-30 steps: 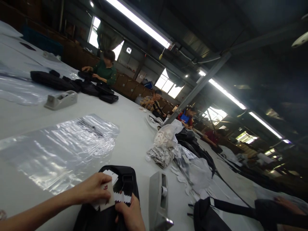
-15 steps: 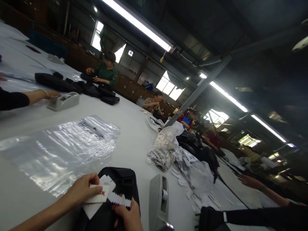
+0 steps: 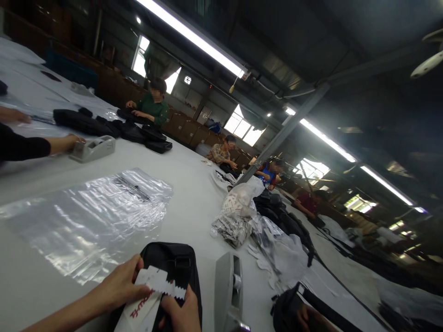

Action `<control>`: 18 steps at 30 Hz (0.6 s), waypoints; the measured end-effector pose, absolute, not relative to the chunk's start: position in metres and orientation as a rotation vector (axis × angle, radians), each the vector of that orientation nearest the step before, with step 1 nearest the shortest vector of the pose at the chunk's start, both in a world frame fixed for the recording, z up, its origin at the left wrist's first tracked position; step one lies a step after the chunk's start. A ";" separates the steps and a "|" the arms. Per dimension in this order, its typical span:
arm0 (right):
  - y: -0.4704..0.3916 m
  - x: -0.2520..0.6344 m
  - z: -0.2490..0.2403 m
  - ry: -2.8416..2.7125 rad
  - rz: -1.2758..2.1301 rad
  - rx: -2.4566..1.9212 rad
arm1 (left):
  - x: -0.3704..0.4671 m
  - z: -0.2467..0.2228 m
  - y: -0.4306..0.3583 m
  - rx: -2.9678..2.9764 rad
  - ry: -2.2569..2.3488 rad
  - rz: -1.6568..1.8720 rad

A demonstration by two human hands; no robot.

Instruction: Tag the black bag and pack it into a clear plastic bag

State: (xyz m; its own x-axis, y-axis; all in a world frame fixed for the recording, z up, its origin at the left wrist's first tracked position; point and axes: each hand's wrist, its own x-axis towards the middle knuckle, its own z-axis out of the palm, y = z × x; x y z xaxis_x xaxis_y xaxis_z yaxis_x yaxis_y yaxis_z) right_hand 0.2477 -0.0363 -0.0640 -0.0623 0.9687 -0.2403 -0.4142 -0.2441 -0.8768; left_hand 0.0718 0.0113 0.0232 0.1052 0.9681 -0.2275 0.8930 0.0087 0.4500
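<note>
A black bag (image 3: 167, 252) lies on the white table in front of me. Over it, my left hand (image 3: 122, 287) pinches a white hang tag (image 3: 141, 306) with red lettering between thumb and fingers. My right hand (image 3: 184, 310) is closed on a short white strip of tape (image 3: 175, 290) with zigzag ends, whose left end meets the tag. A grey tape dispenser (image 3: 224, 286) stands just right of the bag. Clear plastic bags (image 3: 100, 216) lie flat in a stack beyond my left hand.
Crumpled plastic bags (image 3: 277, 244) and a bundle of small printed labels (image 3: 233, 228) lie right of centre. At left, a co-worker's hand (image 3: 71, 143) touches another tape dispenser (image 3: 93, 148) near black bags (image 3: 128, 129). At lower right, another person's hand (image 3: 308, 318) is at a black bag (image 3: 289, 306).
The tag has turned in my left hand, so more of its red lettering shows, and the strip now meets it. At right, the neighbour's outstretched arm has drawn back and the black bag there has shifted.
</note>
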 end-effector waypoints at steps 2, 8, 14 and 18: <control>-0.036 0.249 -0.066 -0.763 1.587 -1.028 | 0.075 0.020 0.010 1.897 1.745 0.278; -0.034 0.259 -0.061 -0.572 1.697 -0.911 | 0.083 0.023 0.017 1.493 1.575 0.450; -0.037 0.258 -0.052 -0.207 1.722 -0.752 | 0.106 0.022 0.025 1.470 1.591 0.399; -0.039 0.249 -0.048 -0.140 1.677 -0.606 | 0.133 0.010 0.020 1.435 1.627 0.306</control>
State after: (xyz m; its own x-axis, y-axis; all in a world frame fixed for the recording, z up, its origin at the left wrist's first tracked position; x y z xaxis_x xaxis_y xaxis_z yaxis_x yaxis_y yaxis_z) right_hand 0.2493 -0.0393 -0.0479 -0.0766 0.9477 -0.3099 -0.8833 -0.2087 -0.4198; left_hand 0.1328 0.0200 0.0101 0.0973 0.8826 -0.4600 0.6554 0.2910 0.6970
